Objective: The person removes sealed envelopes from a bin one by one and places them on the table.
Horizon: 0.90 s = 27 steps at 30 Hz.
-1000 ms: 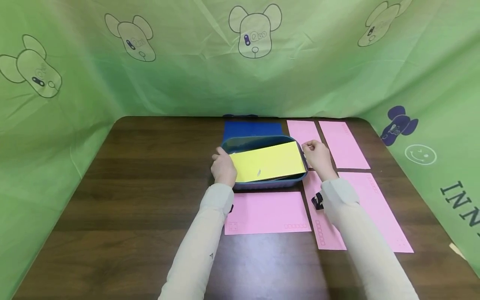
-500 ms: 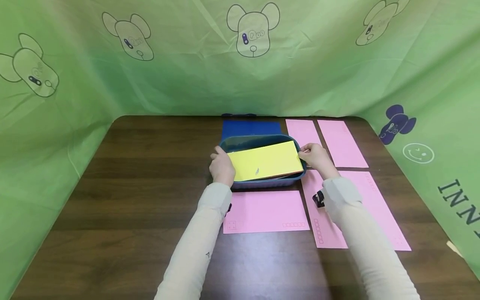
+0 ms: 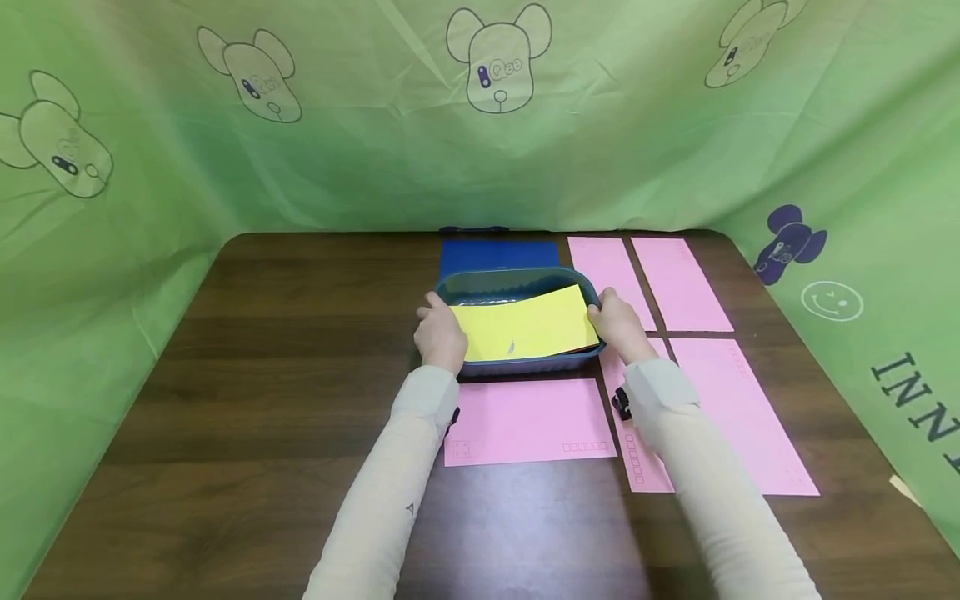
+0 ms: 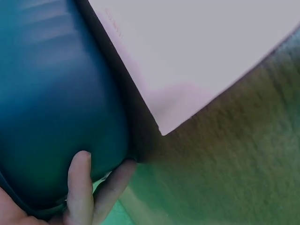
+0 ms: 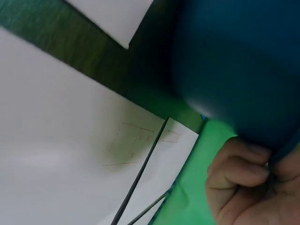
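Observation:
A dark blue plastic bin [image 3: 487, 283] stands mid-table with a yellow paper piece [image 3: 521, 327], envelope-like with a small grey mark, lying slanted inside it. My left hand [image 3: 440, 335] holds the bin's left end. In the left wrist view, fingers [image 4: 80, 185] lie against the outer wall and the thumb is over the rim. At the opposite end my right hand [image 3: 621, 323] grips the rim, its fingers [image 5: 236, 168] curled below the edge in the right wrist view. A dark edge shows beneath the yellow piece; anything else under it is hidden.
A pink envelope [image 3: 531, 421] lies before the bin. To the right are several more pink envelopes [image 3: 738, 400], partly under the right forearm. A blue sheet [image 3: 498, 252] sits behind the bin. Green printed cloth [image 3: 360, 167] hangs around the brown table [image 3: 285, 375].
My right hand has gone from pinching near the right end of the yellow piece to gripping the bin's rim. The yellow piece sits lower at its left. The left hand stays on the bin.

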Available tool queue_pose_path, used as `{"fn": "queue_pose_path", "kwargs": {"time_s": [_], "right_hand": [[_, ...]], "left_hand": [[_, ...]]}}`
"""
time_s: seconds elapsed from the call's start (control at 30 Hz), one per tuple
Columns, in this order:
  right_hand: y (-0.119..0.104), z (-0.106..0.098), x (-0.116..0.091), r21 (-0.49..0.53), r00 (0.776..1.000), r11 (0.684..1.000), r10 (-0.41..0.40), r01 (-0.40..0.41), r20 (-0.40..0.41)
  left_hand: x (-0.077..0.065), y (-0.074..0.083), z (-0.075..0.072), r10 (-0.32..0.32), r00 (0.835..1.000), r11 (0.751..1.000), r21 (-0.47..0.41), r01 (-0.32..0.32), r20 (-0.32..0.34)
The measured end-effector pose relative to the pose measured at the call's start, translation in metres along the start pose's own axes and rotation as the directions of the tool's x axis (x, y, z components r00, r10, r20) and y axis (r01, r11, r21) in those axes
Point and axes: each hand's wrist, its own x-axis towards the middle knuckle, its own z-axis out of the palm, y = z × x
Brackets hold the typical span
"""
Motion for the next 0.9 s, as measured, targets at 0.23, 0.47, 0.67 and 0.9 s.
{"fn": "queue_pose_path", "kwargs": {"time_s": [0.23,0.47,0.67,0.9], "right_hand": [[-0.006,0.008,-0.003,0.021,0.995,0.995,0.093,-0.092,-0.025],[-0.007,0.014,-0.006,0.050,0.989,0.990,0.132,-0.128,-0.072],[-0.005,0.016,-0.005,0.066,0.983,0.987,0.150,-0.144,-0.102],[-0.003,0.016,-0.004,0.083,0.978,0.986,0.158,-0.148,-0.133]], "left_hand": [[0.002,-0.003,0.000,-0.005,1.000,1.000,0.010,0.004,0.025],[0.004,-0.007,0.006,0.086,0.990,0.993,-0.072,-0.094,-0.108],[-0.003,-0.002,0.004,0.331,0.908,0.943,0.131,-0.306,-0.256],[-0.021,0.014,-0.018,0.316,0.937,0.897,0.369,-0.245,-0.147]]}}
